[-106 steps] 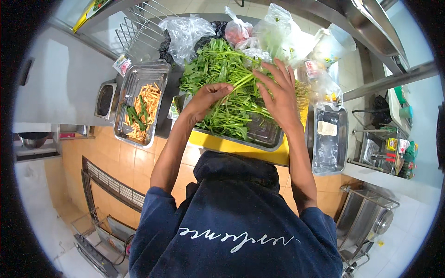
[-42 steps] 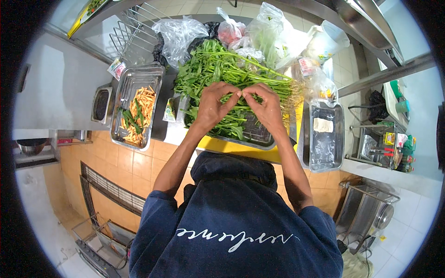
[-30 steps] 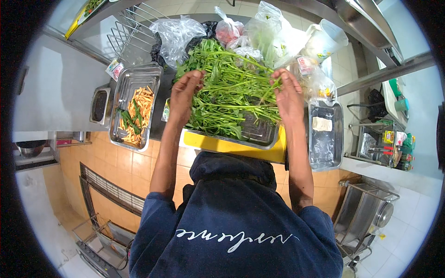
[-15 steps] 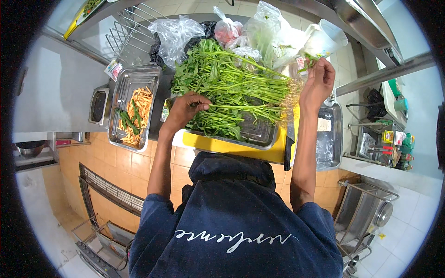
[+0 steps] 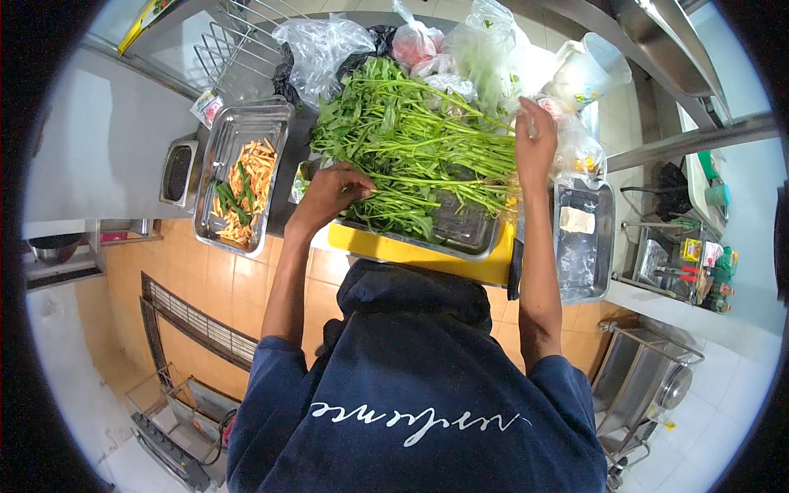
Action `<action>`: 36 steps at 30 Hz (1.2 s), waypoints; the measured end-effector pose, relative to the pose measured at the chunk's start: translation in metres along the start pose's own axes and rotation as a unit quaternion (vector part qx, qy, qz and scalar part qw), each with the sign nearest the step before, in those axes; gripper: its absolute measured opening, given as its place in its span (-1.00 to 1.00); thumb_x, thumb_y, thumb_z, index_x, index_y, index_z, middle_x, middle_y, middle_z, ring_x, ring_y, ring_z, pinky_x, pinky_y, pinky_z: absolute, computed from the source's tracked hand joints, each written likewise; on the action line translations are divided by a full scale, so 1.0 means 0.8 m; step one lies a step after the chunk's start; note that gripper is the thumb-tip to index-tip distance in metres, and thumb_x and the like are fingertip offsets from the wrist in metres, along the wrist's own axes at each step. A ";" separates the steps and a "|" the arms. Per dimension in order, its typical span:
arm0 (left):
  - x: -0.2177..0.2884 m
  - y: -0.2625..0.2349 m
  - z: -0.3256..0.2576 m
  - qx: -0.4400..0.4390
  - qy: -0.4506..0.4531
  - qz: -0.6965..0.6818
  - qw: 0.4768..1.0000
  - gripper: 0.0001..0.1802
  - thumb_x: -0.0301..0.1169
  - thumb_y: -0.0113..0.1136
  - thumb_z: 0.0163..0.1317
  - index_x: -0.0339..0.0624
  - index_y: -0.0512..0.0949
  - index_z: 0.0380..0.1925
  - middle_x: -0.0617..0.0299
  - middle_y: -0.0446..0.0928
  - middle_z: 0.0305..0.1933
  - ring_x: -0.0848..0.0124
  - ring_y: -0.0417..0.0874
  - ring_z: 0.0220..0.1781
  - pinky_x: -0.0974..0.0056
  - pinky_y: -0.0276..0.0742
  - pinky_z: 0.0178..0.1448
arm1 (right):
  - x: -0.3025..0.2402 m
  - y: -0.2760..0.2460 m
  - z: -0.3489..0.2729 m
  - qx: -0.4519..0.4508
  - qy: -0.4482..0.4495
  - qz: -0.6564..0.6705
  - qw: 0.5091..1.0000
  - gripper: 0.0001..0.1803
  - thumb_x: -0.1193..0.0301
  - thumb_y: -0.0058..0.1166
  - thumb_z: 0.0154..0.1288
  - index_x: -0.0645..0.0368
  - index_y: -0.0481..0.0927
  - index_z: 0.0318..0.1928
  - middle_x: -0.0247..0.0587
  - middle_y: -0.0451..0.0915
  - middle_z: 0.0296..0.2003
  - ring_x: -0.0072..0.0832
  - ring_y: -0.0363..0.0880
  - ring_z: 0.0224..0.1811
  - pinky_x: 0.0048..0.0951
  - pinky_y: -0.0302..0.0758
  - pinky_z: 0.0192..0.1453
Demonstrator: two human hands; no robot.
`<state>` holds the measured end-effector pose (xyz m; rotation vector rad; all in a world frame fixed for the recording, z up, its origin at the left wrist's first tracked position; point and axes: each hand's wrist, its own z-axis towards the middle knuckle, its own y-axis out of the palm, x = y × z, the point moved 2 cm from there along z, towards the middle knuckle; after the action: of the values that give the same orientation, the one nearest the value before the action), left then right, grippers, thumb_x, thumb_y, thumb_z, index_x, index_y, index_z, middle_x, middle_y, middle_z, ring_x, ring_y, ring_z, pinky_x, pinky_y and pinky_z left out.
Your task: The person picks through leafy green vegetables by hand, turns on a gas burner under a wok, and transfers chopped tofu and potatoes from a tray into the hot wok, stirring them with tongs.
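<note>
A big heap of leafy water spinach [image 5: 411,135] lies across a metal tray [image 5: 464,228], leaves toward the left and pale roots toward the right. The tray rests on a yellow board [image 5: 411,256]. At the heap's near left side, my left hand [image 5: 335,195] has its fingertips pinched together on a stem. My right hand [image 5: 536,144] is raised at the root ends, below the clear plastic bags [image 5: 485,49]. Its fingers are bent but apart, and I see nothing between them.
On the left stands a metal tray [image 5: 283,123] with orange strips [image 5: 253,172] and green pieces. Another metal tray [image 5: 585,267] on the right holds a pale block [image 5: 577,220]. A wire rack [image 5: 234,49] and a metal rail [image 5: 699,140] border the worktop.
My right hand has come left and slightly down to the root ends; the green bit formerly in its fingers no longer shows there. My left hand stays by the stems.
</note>
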<state>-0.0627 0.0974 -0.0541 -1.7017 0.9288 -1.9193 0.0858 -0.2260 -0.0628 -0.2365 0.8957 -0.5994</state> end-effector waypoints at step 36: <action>0.174 0.052 0.094 0.150 0.148 0.148 0.966 -0.83 -0.28 0.29 0.19 -0.01 0.70 -0.24 0.24 0.60 -0.49 0.27 0.57 -0.26 0.09 0.29 0.16 | -0.091 -0.091 -0.015 -0.226 -0.098 0.093 0.965 -0.69 0.40 0.11 0.30 0.13 0.58 0.05 -0.15 0.62 -0.19 -0.20 0.55 -0.14 -0.20 0.43 0.04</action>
<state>-0.0184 -0.0432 0.0165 -1.0603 0.8820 -2.0155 0.0134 -0.2427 0.0095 -0.6061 0.8416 -0.1841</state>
